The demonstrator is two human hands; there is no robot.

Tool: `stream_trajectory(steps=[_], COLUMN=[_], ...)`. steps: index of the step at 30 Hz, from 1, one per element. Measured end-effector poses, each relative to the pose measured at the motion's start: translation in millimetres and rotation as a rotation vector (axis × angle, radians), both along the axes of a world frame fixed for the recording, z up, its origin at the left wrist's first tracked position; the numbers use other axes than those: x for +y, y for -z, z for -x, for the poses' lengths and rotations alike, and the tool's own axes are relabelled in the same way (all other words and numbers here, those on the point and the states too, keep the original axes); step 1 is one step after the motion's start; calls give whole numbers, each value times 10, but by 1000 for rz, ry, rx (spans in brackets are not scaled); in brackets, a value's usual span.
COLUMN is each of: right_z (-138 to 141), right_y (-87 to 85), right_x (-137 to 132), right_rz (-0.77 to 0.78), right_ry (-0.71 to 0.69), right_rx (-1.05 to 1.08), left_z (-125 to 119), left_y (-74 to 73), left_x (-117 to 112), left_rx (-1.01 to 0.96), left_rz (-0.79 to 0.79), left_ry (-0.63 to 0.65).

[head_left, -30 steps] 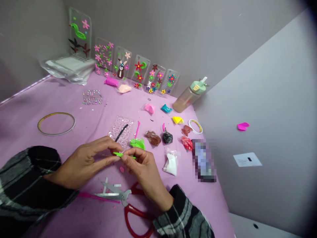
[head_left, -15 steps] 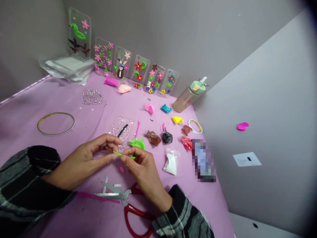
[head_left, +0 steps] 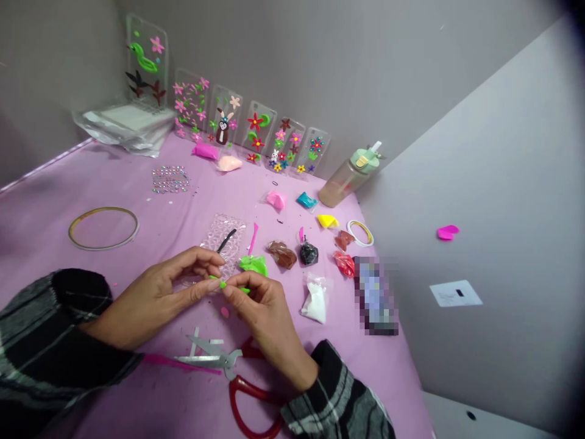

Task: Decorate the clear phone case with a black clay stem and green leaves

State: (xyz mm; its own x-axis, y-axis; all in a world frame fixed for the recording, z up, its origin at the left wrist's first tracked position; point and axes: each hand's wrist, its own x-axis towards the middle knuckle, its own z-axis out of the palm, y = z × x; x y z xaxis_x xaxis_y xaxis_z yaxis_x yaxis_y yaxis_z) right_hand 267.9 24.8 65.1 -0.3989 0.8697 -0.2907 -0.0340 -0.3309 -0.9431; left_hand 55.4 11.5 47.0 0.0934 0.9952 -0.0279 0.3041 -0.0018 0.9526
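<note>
**Green strip pinched in both hands, barely shifted**

Both hands hold a thin green strip (head_left: pixel 225 285) just above the surface (head_left: pixel 55 189), low and centre in the view. The left hand (head_left: pixel 155 299) has a narrow grip, with thumb and forefinger closed on the strip's 9 o'clock end. The right hand (head_left: pixel 267 314) pinches the 3 o'clock end the same way, its other fingers curled under.

Compared with a second ago, the hands sit almost where they were. The strip lay level then and showed a broader patch of green. Now it slopes down toward 4 o'clock and looks thinner, and the left fingertips sit closer over it. I judge this to be fine finger work on the strip itself, not carrying it anywhere.

At the strip's 12 o'clock a clear case (head_left: pixel 223 238) lies flat on the surface with a dark sliver on it. A green lump (head_left: pixel 254 264) sits at 2 o'clock, near the right fingers. A pink tool (head_left: pixel 253 238) lies just beyond the lump. Scissors (head_left: pixel 235 366) lie at 6 o'clock, touched by neither hand.
</note>
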Motion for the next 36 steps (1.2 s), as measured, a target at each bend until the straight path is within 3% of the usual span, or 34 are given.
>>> stream_trajectory(steps=[7, 15, 21, 28, 32, 36], right_z=[3, -15, -17, -21, -25, -30], right_y=[24, 15, 59, 85, 99, 98], right_x=[-3, 3, 13, 11, 22, 27], right_rz=[-19, 2, 46, 65, 47, 55], right_ry=[-21, 2, -5, -4, 13, 28], right_rx=[8, 6, 62, 76, 81, 79], left_z=[-15, 20, 5, -1, 107, 344], left_y=[-53, -25, -44, -47, -81, -205], left_x=[28, 37, 35, 30, 74, 250], left_rx=[36, 28, -14, 8, 71, 187], left_rz=[-81, -33, -72, -132, -152, -282], left_ry=[102, 32, 151, 130, 105, 102])
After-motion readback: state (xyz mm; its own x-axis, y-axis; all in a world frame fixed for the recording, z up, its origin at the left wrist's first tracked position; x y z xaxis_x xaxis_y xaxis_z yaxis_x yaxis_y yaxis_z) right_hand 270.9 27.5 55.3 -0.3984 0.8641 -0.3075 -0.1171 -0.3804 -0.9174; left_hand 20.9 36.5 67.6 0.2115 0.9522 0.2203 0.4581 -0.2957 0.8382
